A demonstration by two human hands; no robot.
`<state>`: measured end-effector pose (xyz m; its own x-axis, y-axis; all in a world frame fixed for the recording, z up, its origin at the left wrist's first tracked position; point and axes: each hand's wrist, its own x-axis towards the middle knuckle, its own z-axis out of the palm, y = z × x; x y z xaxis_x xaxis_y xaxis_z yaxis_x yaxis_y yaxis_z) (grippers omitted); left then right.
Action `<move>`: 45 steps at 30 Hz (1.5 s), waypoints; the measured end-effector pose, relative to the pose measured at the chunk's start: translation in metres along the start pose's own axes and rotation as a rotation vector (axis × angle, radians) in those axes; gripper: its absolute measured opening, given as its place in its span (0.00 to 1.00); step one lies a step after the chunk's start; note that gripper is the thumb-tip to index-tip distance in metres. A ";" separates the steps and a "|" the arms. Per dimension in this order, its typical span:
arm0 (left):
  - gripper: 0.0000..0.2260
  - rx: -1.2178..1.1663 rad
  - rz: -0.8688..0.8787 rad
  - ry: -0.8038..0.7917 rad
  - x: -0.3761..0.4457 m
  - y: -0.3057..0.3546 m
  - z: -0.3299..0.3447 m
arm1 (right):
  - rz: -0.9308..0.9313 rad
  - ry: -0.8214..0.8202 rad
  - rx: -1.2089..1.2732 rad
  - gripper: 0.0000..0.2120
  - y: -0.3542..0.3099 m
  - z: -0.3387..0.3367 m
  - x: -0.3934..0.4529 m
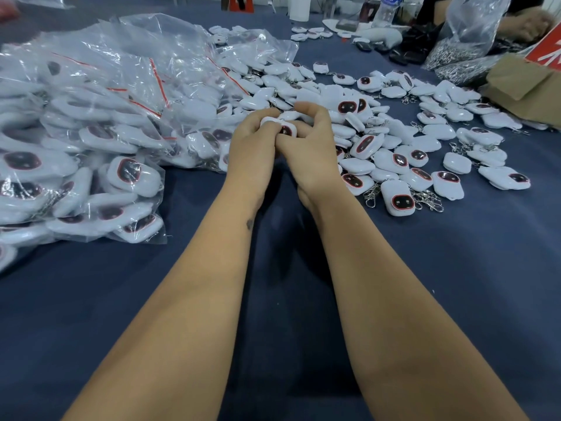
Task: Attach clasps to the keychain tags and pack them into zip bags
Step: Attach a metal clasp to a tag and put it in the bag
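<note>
My left hand (253,153) and my right hand (309,147) meet at the table's middle, both closed around one white keychain tag (287,126) with a dark, red-rimmed face. Fingers hide most of the tag, and any clasp on it is out of sight. Behind and to the right spreads a loose pile of the same white tags (394,153), many with metal clasps (428,199) attached. On the left lie several clear zip bags (91,141) with red seal strips, stuffed with tags.
Dark blue cloth (279,299) covers the table. A clear bag of loose metal clasps (461,53) stands at the back right beside a cardboard box (525,83). Another person's hand (528,25) rests at the far right corner, near a water bottle (388,9).
</note>
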<state>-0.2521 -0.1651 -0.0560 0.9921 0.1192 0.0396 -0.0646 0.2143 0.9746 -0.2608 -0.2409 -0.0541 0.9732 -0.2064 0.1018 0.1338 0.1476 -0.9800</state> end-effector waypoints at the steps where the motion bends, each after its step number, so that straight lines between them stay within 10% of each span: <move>1: 0.10 -0.018 0.005 -0.017 0.000 0.000 0.000 | 0.014 0.021 0.064 0.23 -0.001 0.000 0.000; 23: 0.11 0.046 0.066 -0.109 0.002 -0.010 0.005 | 0.119 0.122 0.533 0.15 -0.007 -0.003 0.000; 45: 0.15 -0.113 -0.053 -0.137 0.007 -0.004 -0.004 | 0.117 -0.092 0.007 0.14 0.005 -0.009 0.008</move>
<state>-0.2457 -0.1617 -0.0606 0.9993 -0.0266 0.0261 -0.0160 0.3251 0.9455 -0.2538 -0.2506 -0.0594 0.9952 -0.0980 0.0023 0.0192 0.1724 -0.9848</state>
